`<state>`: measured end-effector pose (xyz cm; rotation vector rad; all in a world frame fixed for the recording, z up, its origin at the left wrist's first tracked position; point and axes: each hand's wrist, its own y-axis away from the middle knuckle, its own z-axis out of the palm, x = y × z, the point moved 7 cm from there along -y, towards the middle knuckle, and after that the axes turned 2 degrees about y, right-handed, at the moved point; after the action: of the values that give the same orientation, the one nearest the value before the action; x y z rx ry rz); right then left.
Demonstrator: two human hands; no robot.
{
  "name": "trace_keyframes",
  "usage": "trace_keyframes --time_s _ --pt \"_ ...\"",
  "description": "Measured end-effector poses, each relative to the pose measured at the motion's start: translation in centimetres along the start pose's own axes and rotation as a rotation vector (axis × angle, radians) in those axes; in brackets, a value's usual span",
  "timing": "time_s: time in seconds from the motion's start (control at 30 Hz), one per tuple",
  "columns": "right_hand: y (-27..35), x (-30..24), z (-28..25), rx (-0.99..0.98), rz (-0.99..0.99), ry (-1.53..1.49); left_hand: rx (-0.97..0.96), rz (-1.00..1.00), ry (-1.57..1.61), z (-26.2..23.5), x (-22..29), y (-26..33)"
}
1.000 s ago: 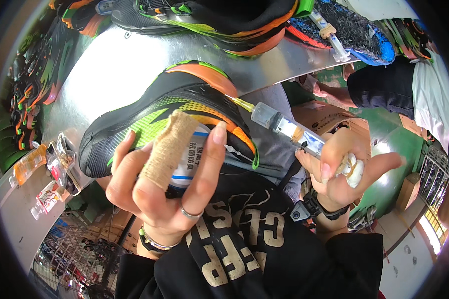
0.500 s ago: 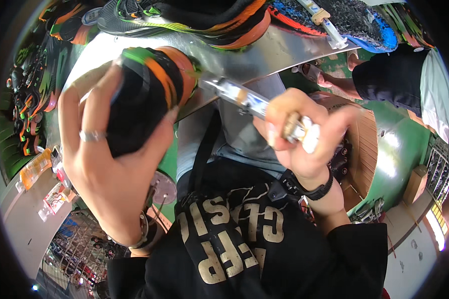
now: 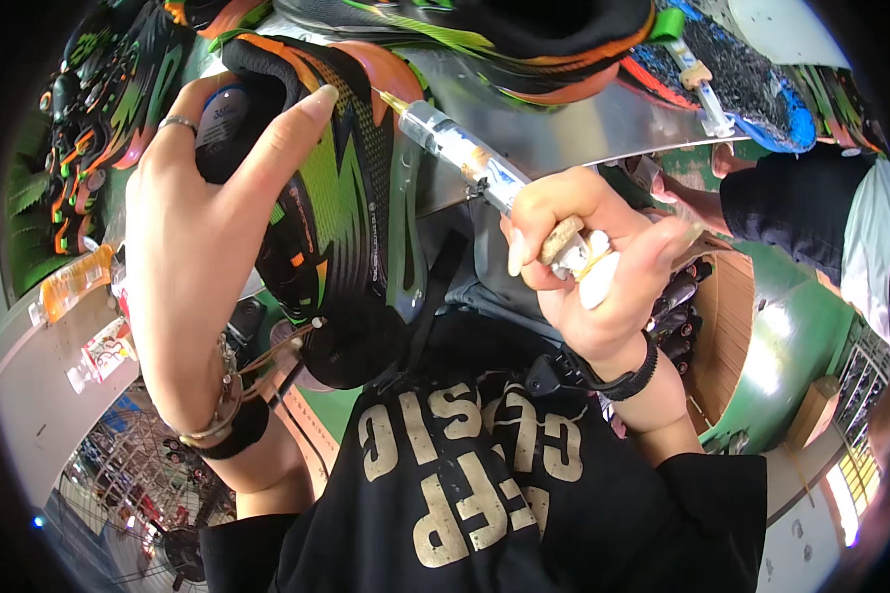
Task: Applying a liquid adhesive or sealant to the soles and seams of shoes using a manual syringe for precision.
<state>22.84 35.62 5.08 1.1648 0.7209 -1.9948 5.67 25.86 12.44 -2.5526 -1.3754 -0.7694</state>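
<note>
My left hand (image 3: 203, 212) grips a black, green and orange sneaker (image 3: 321, 222) by its opening. Its fingers reach inside and the thumb lies on the outer upper. The shoe stands on end, its orange heel upward and its sole turned to the right. In my closed right hand (image 3: 598, 262) is a clear syringe (image 3: 455, 143) with a yellow-based needle, slanting up to the left. The needle tip is beside the shoe's heel; whether it touches cannot be made out. Several small whitish pieces show within the right hand's curled fingers.
More sneakers (image 3: 554, 74) lie on the metal table (image 3: 475, 104), with others stacked at left. A second syringe (image 3: 697, 79) rests over a blue-edged black pad (image 3: 761, 74). A cardboard box (image 3: 727, 336) stands at right, near another person's legs (image 3: 781, 203).
The shoe has turned in my left hand from its dark end to show its green side and sole. The syringe has shifted slightly left and its needle is now sharply visible.
</note>
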Motion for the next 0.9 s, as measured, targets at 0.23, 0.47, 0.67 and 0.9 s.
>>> trace_keyframes --time_s 0.23,0.47,0.67,0.9 --pt "-0.5 -0.5 2.4 -0.085 -0.042 0.141 -0.080 -0.036 0.373 0.1 -3.0 -0.7" --pt "0.4 -0.4 3.7 -0.069 0.022 0.225 -0.111 -0.127 0.481 0.2 -5.7 -1.2" --pt "0.9 0.4 3.2 -0.080 0.117 0.310 -0.120 -0.056 0.546 0.2 -5.9 -1.2" --pt "-1.6 1.1 1.4 -0.023 0.170 -0.103 -0.100 -0.115 0.692 0.8 -7.6 -1.9"
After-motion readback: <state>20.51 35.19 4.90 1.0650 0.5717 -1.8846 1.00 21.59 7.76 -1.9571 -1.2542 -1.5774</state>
